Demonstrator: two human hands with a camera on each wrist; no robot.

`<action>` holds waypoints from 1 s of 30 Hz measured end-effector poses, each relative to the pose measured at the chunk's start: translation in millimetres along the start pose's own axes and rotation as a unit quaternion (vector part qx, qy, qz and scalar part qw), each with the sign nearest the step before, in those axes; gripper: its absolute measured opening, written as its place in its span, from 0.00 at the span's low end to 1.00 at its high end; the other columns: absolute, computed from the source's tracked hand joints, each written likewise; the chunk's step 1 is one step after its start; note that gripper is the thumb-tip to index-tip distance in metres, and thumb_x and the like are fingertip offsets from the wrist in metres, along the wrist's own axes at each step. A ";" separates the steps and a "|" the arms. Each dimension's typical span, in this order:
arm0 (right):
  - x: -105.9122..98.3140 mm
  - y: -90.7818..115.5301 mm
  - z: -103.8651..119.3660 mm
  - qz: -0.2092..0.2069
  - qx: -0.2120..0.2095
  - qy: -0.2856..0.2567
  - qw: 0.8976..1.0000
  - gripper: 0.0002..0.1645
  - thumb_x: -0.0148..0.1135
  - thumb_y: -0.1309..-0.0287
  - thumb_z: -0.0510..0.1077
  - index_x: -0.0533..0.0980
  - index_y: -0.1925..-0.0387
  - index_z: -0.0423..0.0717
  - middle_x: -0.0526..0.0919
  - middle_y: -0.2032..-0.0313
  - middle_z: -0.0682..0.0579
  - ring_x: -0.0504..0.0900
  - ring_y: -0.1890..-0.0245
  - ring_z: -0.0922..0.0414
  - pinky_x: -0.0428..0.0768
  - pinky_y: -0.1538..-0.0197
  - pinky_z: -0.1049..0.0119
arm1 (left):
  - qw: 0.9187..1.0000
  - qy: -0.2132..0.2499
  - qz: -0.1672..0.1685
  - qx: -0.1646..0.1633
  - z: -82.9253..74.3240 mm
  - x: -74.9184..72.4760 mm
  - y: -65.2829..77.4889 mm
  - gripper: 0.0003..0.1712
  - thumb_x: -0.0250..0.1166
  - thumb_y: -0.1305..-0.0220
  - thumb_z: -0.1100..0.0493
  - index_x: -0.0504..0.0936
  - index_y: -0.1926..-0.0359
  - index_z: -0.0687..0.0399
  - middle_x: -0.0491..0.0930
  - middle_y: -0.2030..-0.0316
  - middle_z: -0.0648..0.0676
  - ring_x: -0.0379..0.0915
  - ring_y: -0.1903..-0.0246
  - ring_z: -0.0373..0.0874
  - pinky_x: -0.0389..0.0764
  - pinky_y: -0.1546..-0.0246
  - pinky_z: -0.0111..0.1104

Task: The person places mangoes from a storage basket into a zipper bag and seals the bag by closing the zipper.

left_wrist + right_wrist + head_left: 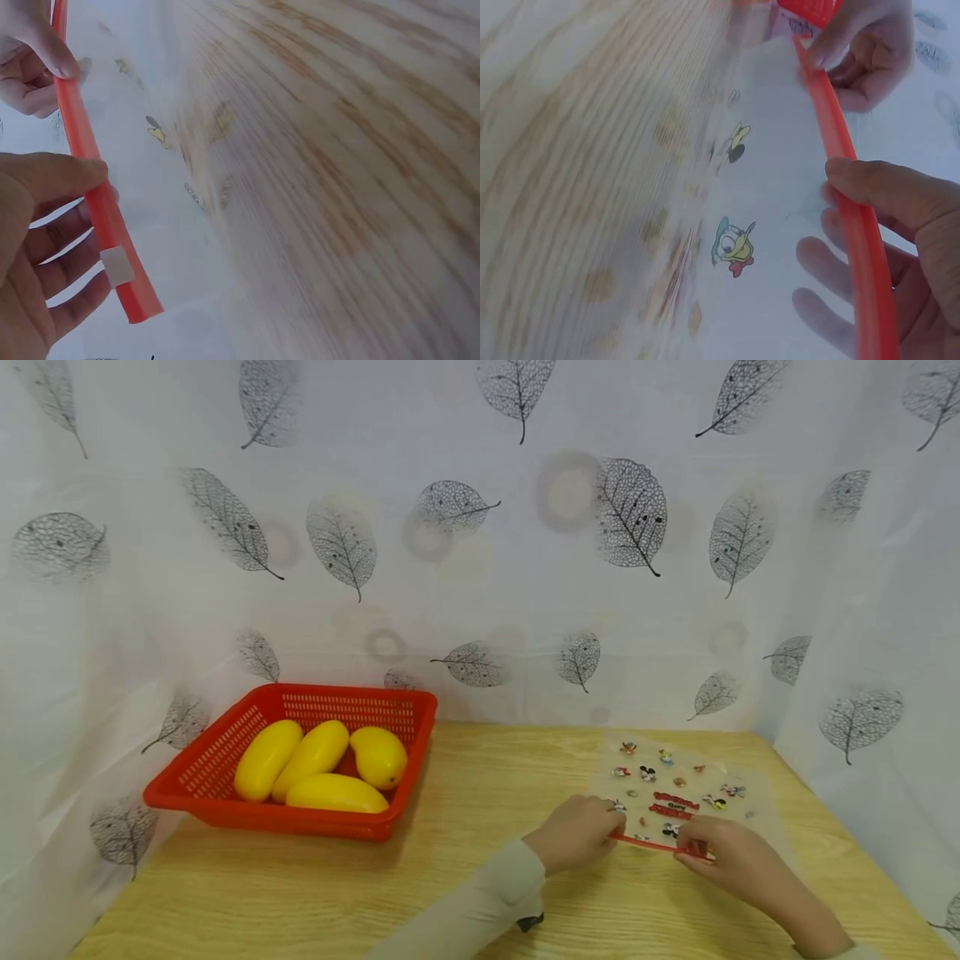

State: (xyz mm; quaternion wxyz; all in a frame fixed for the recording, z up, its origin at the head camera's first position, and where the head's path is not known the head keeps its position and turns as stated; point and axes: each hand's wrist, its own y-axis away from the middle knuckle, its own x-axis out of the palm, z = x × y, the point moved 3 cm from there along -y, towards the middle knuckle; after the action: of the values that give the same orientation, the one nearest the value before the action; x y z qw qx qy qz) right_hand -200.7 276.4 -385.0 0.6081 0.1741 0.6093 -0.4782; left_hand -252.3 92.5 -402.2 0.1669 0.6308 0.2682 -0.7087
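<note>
Red trim [832, 120] lines the near edge of a clear printed bag [693, 781] on the right side of the desk [495, 793]. The left hand [581, 831] and right hand [738, 860] pinch the trim, each grip narrow. Well leftward stands a red basket [300, 823] of yellow fruits [267, 762].

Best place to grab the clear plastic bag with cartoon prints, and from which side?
Pinch the straight red plastic strip along the bag's edge nearest the wearer, coming from that side. It looks stiffest; the thin film beyond would likely crumple. The left hand and right hand pinch it this way. I'd avoid the small white slider near its left end.
</note>
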 end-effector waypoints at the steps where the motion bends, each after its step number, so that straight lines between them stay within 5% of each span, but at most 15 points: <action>1: 0.6 -1.0 2.5 0.006 0.004 -0.005 1.000 0.13 0.71 0.56 0.40 0.74 0.79 0.60 0.67 0.81 0.72 0.61 0.79 0.77 0.64 0.78 0.76 | 1.000 0.002 -0.013 0.006 1.0 -0.8 1.4 0.03 0.63 0.40 0.55 0.81 0.64 0.42 0.79 0.69 0.38 0.71 0.73 0.28 0.68 0.69 0.18; 7: 3.1 -5.4 12.1 0.068 0.025 -0.060 0.996 0.06 0.66 0.47 0.44 0.76 0.74 0.57 0.70 0.79 0.71 0.63 0.79 0.76 0.67 0.77 0.76 | 0.997 0.004 -0.067 0.033 8.5 -6.2 9.8 0.04 0.65 0.42 0.58 0.79 0.69 0.42 0.79 0.72 0.37 0.71 0.74 0.27 0.69 0.67 0.19; 13: 3.7 -6.0 16.3 0.123 0.022 -0.149 0.981 0.04 0.60 0.40 0.46 0.77 0.71 0.54 0.72 0.78 0.68 0.65 0.79 0.74 0.68 0.77 0.74 | 0.992 -0.002 -0.111 0.062 16.2 -11.7 18.1 0.02 0.64 0.40 0.52 0.81 0.68 0.41 0.81 0.71 0.38 0.74 0.71 0.28 0.72 0.64 0.19; 22: 7.0 -6.2 18.1 0.180 0.034 -0.225 0.957 0.10 0.54 0.36 0.49 0.77 0.68 0.50 0.76 0.77 0.64 0.70 0.78 0.73 0.71 0.77 0.73 | 0.986 -0.014 -0.141 0.091 25.9 -14.2 27.8 0.04 0.63 0.42 0.51 0.81 0.66 0.41 0.80 0.68 0.39 0.74 0.67 0.29 0.72 0.60 0.18; 30: 10.5 -6.2 19.9 0.189 0.020 -0.252 0.949 0.11 0.52 0.34 0.46 0.78 0.69 0.50 0.79 0.76 0.60 0.72 0.77 0.73 0.72 0.76 0.72 | 0.986 -0.007 -0.141 0.092 28.3 -10.7 30.4 0.03 0.64 0.42 0.52 0.81 0.66 0.42 0.80 0.65 0.40 0.74 0.65 0.30 0.72 0.57 0.20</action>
State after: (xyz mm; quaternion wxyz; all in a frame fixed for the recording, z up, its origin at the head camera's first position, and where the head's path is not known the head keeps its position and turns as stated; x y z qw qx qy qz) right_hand -196.3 253.8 -388.3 0.8176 0.1722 0.3821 -0.3948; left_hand -256.0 50.3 -395.1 0.0087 0.5947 0.2867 -0.7510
